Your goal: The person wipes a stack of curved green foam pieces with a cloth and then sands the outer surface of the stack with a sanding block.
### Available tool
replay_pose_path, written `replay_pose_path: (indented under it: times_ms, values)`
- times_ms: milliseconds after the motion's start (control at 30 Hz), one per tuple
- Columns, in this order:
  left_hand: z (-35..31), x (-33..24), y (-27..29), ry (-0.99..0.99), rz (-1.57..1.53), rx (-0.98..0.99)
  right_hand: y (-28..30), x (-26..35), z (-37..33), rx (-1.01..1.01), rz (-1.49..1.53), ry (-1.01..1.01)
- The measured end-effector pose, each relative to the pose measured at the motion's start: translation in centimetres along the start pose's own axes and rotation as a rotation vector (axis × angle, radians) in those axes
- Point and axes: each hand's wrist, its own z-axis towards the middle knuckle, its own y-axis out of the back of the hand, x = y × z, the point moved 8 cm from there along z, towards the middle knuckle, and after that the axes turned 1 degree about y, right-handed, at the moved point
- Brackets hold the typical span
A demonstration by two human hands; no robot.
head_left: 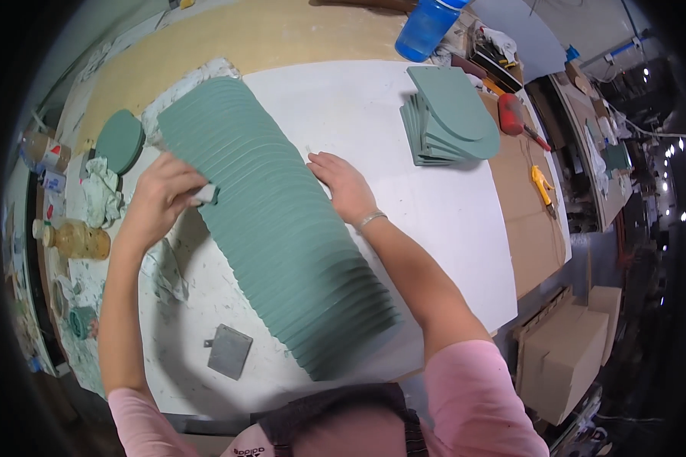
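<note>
A long row of overlapping green curved pieces (274, 221) runs slantwise over the white board, from far left to near right. My left hand (162, 196) pinches a small pale block (205, 193) with a green edge against the row's left side; what kind of tool it is, I cannot make out. On the row's other side, my right hand (344, 186) lies with its fingers stretched out and fingertips at the pieces' edge. A bracelet circles that wrist. Farther right sits a stack of green round-ended panels (453, 114).
Left of the row are a green disc (120, 141), a stained rag (100, 190) and a yellowish bottle (80, 238). A grey plate (230, 352) lies near me. Rightward are a red mallet (512, 114), a yellow tool (542, 185) and cardboard boxes (564, 362); a blue jug (427, 30) stands behind.
</note>
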Motion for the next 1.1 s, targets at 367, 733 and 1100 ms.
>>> replay_pose_path:
  times_ms: [367, 733, 1100]
  values:
    - [2.3, 1.3, 0.0, -0.054, -0.057, 0.074, 0.4, -0.4, 0.0, 0.014, -0.023, -0.046]
    - [-0.4, 1.0, 0.5, -0.057, -0.186, 0.053, -0.2, 0.3, 0.3, 0.013, -0.03, -0.018]
    - [0.3, -0.9, 0.0, -0.042, -0.167, 0.099, -0.5, 0.0, 0.1, 0.035, -0.028, -0.04]
